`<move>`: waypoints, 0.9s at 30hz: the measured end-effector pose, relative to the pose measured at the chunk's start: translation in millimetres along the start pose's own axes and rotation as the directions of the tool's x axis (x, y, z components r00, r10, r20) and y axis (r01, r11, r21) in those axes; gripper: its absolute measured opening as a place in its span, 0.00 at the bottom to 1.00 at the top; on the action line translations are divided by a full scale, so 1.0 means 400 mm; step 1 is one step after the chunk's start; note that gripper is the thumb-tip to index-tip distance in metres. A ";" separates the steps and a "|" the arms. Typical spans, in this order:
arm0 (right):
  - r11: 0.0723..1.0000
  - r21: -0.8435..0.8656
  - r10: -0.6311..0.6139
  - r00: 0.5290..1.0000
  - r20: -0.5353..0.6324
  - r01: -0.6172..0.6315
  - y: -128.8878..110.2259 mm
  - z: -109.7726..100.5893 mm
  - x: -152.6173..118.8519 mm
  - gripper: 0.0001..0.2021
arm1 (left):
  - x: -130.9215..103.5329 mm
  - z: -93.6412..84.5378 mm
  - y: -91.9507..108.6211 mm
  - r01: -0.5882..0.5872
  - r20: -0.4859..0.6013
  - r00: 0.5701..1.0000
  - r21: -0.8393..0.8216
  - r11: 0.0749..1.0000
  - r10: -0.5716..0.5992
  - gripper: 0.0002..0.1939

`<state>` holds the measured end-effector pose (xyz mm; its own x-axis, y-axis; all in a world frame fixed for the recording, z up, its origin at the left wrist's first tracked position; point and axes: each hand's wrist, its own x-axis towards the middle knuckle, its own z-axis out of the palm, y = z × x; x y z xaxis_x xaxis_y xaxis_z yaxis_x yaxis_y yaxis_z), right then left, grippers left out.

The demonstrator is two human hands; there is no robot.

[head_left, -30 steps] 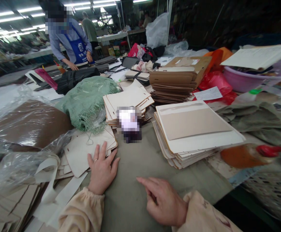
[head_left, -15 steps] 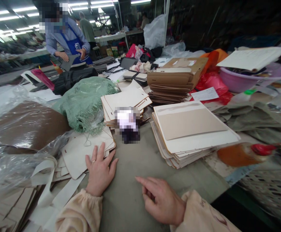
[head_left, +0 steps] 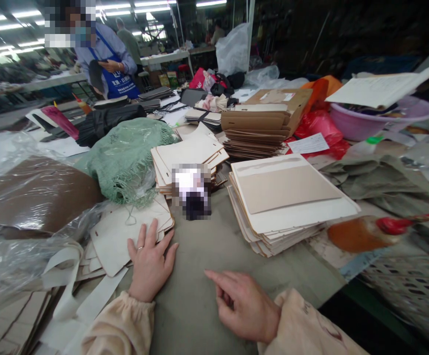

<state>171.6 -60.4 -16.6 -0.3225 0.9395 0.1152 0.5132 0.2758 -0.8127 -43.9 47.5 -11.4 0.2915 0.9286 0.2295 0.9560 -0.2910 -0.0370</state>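
My left hand lies with its fingers spread, a ring on one finger. Its fingertips touch the edge of some pale cut panels, and the thumb side rests on the grey-green table cover. My right hand is on the cover to the right, loosely curved, index finger stretched out to the left and other fingers bent under. No object shows in it. Ahead, a blurred-out item leans on a stack of cream panels. To the right sits a taller stack of white panels with a beige sheet on top.
An amber bottle with a red nozzle lies at right, above a perforated basket. Brown folded panels, a purple basin, green fringed cloth and a plastic-wrapped brown bundle surround the work area. A co-worker in a blue apron stands beyond.
My hands keep their pose on the table. The view has shifted slightly, so things sit a little further left. The co-worker has straightened and now holds a dark piece up at the chest.
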 end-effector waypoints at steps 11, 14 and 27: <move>0.998 -0.038 -0.043 0.999 -0.010 0.043 -0.003 -0.002 -0.006 0.33 | -0.002 0.006 -0.003 -0.003 -0.019 1.000 0.003 1.000 0.003 0.17; 0.998 -0.015 -0.062 0.998 0.003 0.062 -0.003 -0.007 -0.007 0.32 | -0.001 0.006 -0.003 -0.004 -0.016 1.000 0.004 1.000 0.004 0.17; 0.999 0.030 -0.027 0.999 0.024 0.026 0.005 0.000 -0.006 0.33 | -0.001 0.005 -0.002 -0.008 -0.009 1.000 0.017 1.000 0.008 0.17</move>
<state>173.3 -62.1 -18.7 -0.3552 0.9266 0.1233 0.4803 0.2940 -0.8264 -44.8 47.9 -13.5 0.2988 0.9241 0.2381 0.9541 -0.2942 -0.0553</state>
